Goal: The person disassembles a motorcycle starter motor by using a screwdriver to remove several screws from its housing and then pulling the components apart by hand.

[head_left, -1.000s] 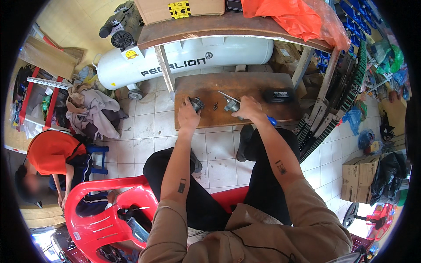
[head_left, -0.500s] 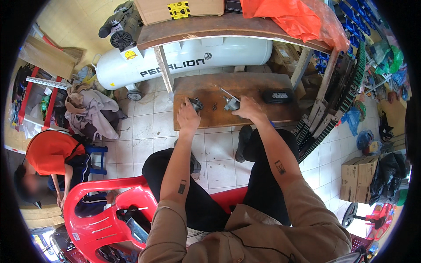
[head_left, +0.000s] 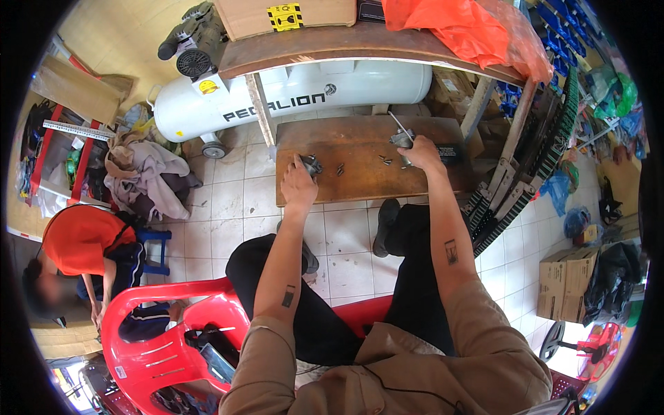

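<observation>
My left hand [head_left: 299,185] rests at the left of the low wooden bench, its fingers curled on a dark metal part [head_left: 313,165]. Farther right, my right hand [head_left: 424,153] grips a grey metal part [head_left: 400,139]. A thin metal rod [head_left: 396,122] slants up and to the left from beside that part; whether it is fixed to it or held separately I cannot tell. Small dark pieces [head_left: 339,169] lie just right of my left hand. Several more small pieces [head_left: 385,160] lie beside my right hand. A black case [head_left: 449,153] is partly hidden behind my right hand.
The wooden bench [head_left: 360,188] stands before my knees, under a higher shelf [head_left: 332,45] on legs. Behind it lies a white air compressor tank [head_left: 373,81]. Dark slotted rails [head_left: 512,176] lean at the right. A person in orange [head_left: 86,238] sits at the left, beyond a red chair [head_left: 142,297].
My right hand has moved right and slightly away from me, carrying the grey metal part along with the rod. Small pieces now show where it was. My left hand has stayed in place.
</observation>
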Tool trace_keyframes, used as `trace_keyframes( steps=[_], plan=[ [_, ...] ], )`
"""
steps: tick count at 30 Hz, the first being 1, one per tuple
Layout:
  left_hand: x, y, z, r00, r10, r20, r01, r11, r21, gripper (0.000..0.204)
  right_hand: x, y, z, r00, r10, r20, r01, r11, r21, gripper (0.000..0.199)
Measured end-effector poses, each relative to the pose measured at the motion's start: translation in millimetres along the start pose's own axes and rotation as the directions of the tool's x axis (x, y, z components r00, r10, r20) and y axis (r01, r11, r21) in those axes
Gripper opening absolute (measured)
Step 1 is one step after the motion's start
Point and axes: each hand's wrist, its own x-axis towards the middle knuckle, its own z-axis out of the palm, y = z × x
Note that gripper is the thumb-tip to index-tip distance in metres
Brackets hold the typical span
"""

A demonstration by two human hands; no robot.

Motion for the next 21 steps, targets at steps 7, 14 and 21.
trace_keyframes(
  steps=[7,14,21],
  plan=[
    [0,-6,6,0.999,0.021,-0.049,-0.020,1.000,0.004,0.081,0,-4,11,1.000,0.013,0.026,-0.013,1.000,0.019,0.052],
    [1,-6,9,0.997,0.046,-0.066,-0.045,0.999,0.025,0.080,6,0,18,0.996,0.047,0.071,-0.047,0.999,0.005,0.053],
    [1,-5,11,0.996,0.043,-0.081,-0.042,0.999,0.013,0.080,8,2,18,0.995,0.066,0.070,-0.065,0.998,-0.016,0.056]
  ],
)
